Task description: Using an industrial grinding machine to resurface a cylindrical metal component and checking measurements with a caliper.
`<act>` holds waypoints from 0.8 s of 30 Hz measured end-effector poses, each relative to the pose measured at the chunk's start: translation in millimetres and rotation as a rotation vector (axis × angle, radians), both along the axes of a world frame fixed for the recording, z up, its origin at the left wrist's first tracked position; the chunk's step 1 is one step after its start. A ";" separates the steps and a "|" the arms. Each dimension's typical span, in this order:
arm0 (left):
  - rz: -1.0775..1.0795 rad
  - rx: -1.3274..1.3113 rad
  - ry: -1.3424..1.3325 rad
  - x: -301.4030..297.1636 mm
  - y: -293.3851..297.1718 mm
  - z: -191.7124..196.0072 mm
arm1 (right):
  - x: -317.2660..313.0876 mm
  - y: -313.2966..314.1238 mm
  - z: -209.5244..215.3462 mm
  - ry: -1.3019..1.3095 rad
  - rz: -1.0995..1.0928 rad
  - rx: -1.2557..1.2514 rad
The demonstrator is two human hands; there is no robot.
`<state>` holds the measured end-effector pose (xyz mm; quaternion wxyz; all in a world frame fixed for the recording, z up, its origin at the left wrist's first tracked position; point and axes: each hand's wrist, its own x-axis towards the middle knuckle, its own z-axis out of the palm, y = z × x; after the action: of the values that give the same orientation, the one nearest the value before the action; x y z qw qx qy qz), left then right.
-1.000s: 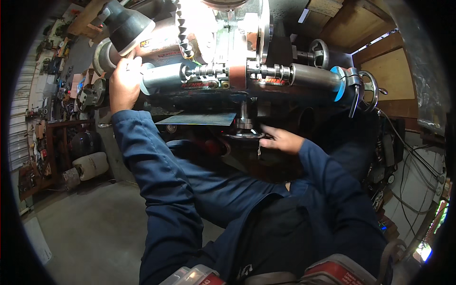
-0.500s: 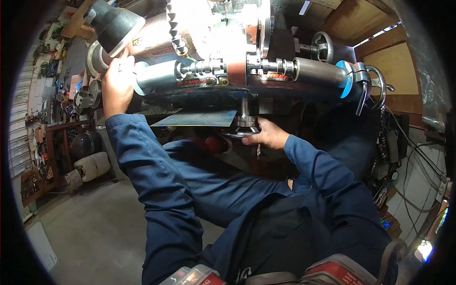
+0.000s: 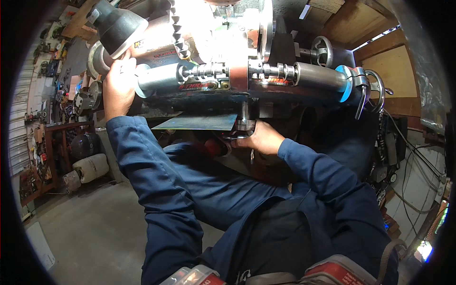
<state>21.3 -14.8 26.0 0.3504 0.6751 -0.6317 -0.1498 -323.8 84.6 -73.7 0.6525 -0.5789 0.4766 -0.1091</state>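
Both hands (image 3: pixel 263 137) are on a metal machine (image 3: pixel 238 80).

"How is the left arm (image 3: pixel 164 190) held?"

"It reaches forward in a long navy fabric sleeve (image 3: pixel 142 152), elbow slightly bent, the bare left hand (image 3: pixel 119 89) stretched well away from the black-shirted torso (image 3: pixel 280 232)."

"And the right arm (image 3: pixel 339 190)?"

"Bent more sharply, its navy-sleeved forearm (image 3: pixel 311 161) angling inward; the bare right hand (image 3: pixel 262 139) is curled, thumb (image 3: pixel 243 142) pointing left, fingers partly hidden."
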 end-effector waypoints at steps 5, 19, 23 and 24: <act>-0.003 -0.023 0.013 -5.9 -1.6 3.9 | -1.9 -3.7 6.0 -0.007 0.002 0.009; 0.081 -0.171 -0.102 -13.8 9.7 11.5 | -112.0 7.1 130.8 0.314 -0.485 -1.068; 0.113 -0.220 -0.107 -19.7 -3.7 6.8 | -202.5 -27.9 130.1 0.746 -0.808 -1.315; 0.118 -0.243 -0.092 -18.4 -1.3 10.2 | -225.1 -35.0 119.1 0.730 -0.803 -1.318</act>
<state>2.8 -16.1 36.2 0.4086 0.6697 -0.6198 -0.0203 -548.9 49.6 45.4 -0.1003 -0.6262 0.6654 -0.3937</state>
